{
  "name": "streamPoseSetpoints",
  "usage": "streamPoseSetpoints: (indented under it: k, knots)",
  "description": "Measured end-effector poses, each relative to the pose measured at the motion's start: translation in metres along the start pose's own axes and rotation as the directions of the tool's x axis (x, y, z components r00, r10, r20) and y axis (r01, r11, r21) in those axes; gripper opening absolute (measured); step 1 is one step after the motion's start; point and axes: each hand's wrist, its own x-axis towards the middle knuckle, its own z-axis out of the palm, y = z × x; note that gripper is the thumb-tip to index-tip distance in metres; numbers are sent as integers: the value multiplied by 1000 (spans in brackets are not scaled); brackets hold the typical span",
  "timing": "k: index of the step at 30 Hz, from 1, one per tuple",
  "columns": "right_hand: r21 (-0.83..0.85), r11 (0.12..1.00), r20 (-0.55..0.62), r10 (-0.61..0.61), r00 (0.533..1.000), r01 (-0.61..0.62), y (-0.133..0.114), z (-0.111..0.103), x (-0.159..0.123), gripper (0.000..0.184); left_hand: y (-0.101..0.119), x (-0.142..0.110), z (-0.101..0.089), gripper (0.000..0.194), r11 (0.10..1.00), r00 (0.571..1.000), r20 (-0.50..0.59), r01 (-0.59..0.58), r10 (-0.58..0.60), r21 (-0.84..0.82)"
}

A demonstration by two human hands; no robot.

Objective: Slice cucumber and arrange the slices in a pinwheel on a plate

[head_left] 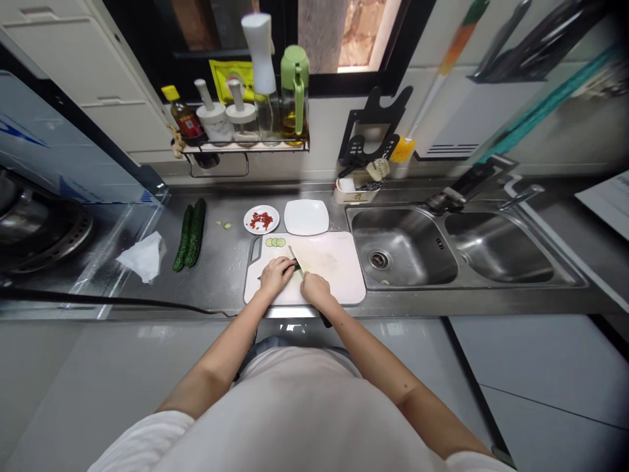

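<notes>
My left hand (276, 275) is closed over a dark green cucumber (297, 265) lying on the white cutting board (339, 288); the hand hides most of it. My right hand (317, 289) grips a kitchen knife (297, 258), its blade beside the cucumber's end and my left fingertips. Part of the black handle shows below that hand. A few pale cucumber slices (276, 242) lie in a row near the board's far left corner. Behind the board stand a small plate (248, 226) with chopped red pieces (260, 221) and a white square plate (306, 217).
Two whole cucumbers (190, 236) and a crumpled white cloth or tissue (144, 257) lie to the left. A double sink (403, 252) is on the right. A condiment rack (246, 149) hangs at the back, and a stove (49, 229) stands far left.
</notes>
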Motion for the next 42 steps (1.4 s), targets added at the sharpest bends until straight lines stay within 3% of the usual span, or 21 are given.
streamPoseSetpoints:
  k: [30, 42]
  knots:
    - [-34, 999, 46, 31, 998, -29, 20, 13, -36, 32, -1, -1, 2, 21, 1000, 1000, -16, 13, -13, -21]
    - [-32, 999, 58, 20, 998, -19, 23, 10, -34, 32, -2, -1, 4, 21, 999, 999, -24, 30, -31, -24]
